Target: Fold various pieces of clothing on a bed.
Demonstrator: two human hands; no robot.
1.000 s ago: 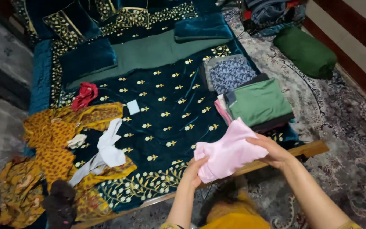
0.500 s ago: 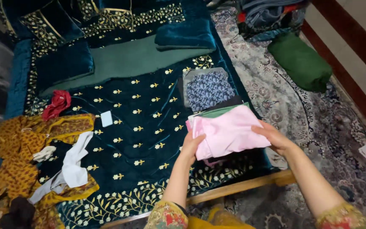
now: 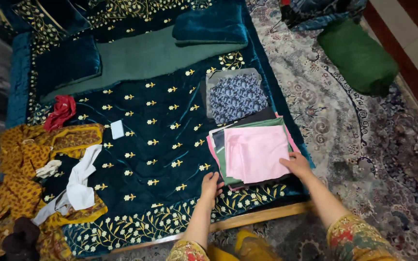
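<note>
Dark blue embroidered bedspread (image 3: 136,145) covers the bed beside a patterned carpet (image 3: 364,145).

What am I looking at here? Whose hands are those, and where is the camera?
The camera sits on a person's head and looks down, so you see that person's own two hands. The left hand rests on a dark blue bedspread with gold flowers. The right hand presses on a folded pink cloth, which lies on top of a stack of folded clothes. Beyond the stack lies a blue patterned cloth. To the left are a yellow garment, a white one and a red one. Neither hand grips anything.
</note>
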